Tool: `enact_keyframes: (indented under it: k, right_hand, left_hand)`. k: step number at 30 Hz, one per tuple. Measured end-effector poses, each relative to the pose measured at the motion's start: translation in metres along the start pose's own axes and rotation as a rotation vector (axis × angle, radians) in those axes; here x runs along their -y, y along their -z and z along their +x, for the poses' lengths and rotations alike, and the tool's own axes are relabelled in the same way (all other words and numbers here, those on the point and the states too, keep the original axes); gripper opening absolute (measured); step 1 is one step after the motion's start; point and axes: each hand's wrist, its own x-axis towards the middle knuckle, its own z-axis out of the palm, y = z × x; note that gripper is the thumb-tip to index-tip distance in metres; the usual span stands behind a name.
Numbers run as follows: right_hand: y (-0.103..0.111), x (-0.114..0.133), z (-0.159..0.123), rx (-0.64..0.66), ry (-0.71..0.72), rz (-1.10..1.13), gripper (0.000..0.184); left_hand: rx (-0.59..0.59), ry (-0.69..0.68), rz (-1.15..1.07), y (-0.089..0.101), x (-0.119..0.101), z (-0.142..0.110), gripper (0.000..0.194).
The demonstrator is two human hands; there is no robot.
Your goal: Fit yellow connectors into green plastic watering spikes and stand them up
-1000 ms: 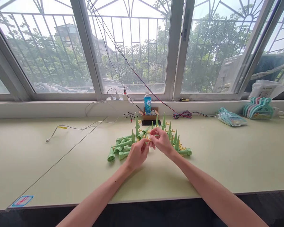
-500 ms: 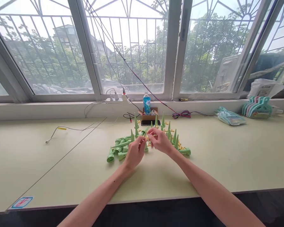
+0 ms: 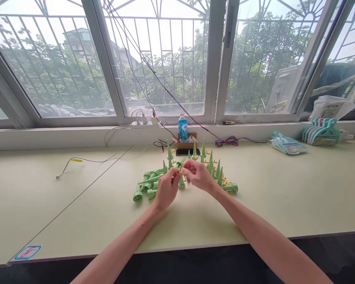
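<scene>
My left hand (image 3: 167,188) and my right hand (image 3: 197,174) meet fingertip to fingertip over the middle of a group of green plastic watering spikes (image 3: 219,169). Both are closed in a pinch around a small yellow valve (image 3: 181,170), mostly covered by the fingers. Just below the fingertips, a green spike (image 3: 181,183) stands on its wide cap. Several more spikes stand upright behind and to the right, some with yellow valves sticking out sideways. Left of my left hand, other green spikes (image 3: 137,194) lie on their sides in a heap.
Loose yellow pieces (image 3: 226,182) lie right of my right hand. Behind the spikes are a black phone (image 3: 184,152) and a small cardboard box (image 3: 187,145) with a blue-labelled bottle (image 3: 182,128). A coiled cable (image 3: 227,141) and packs of hangers (image 3: 287,143) lie farther right.
Both hands have drawn slightly closer together at the fingertips, and the yellow valve is more covered. The spikes on the table stay where they were; the view has tilted slightly.
</scene>
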Motion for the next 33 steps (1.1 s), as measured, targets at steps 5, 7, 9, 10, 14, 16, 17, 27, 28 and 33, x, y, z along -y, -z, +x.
enact_keyframes:
  k: [5,7,9,10,14,16,17,27,28,33]
  right_hand:
    - [0.0,0.005,0.0,-0.059,-0.005,-0.017,0.014]
    - [0.001,0.007,0.0,-0.111,-0.006,-0.042,0.016]
    - [0.002,0.007,0.001,-0.176,-0.013,-0.079,0.019]
    - [0.002,0.007,0.001,-0.204,-0.018,-0.095,0.02]
    - [0.001,0.003,0.001,-0.239,-0.017,-0.125,0.021]
    - [0.001,0.002,0.001,-0.237,-0.01,-0.14,0.021]
    - [0.0,0.001,0.001,-0.236,-0.005,-0.148,0.021]
    - [0.0,-0.002,0.001,-0.227,0.019,-0.198,0.02]
    - [0.0,-0.003,0.001,-0.224,0.021,-0.203,0.02]
    - [-0.002,-0.003,0.001,-0.199,0.013,-0.238,0.022]
  left_hand:
    - [-0.012,0.028,0.006,0.001,-0.003,0.0,0.025]
    - [-0.037,0.047,0.004,0.002,-0.006,0.0,0.024]
    - [-0.083,0.067,0.004,0.002,-0.008,0.001,0.021]
    - [-0.104,0.074,0.005,0.003,-0.008,0.001,0.02]
    - [-0.103,0.093,0.007,0.003,-0.01,0.002,0.023]
    - [-0.059,0.103,0.018,0.003,-0.01,0.002,0.026]
    - [-0.03,0.108,0.026,0.002,-0.01,0.002,0.027]
    - [0.168,0.093,0.044,0.001,-0.007,0.001,0.016]
    - [0.172,0.081,0.047,0.001,-0.007,0.001,0.017]
    - [0.18,0.07,0.038,-0.001,-0.004,0.0,0.016]
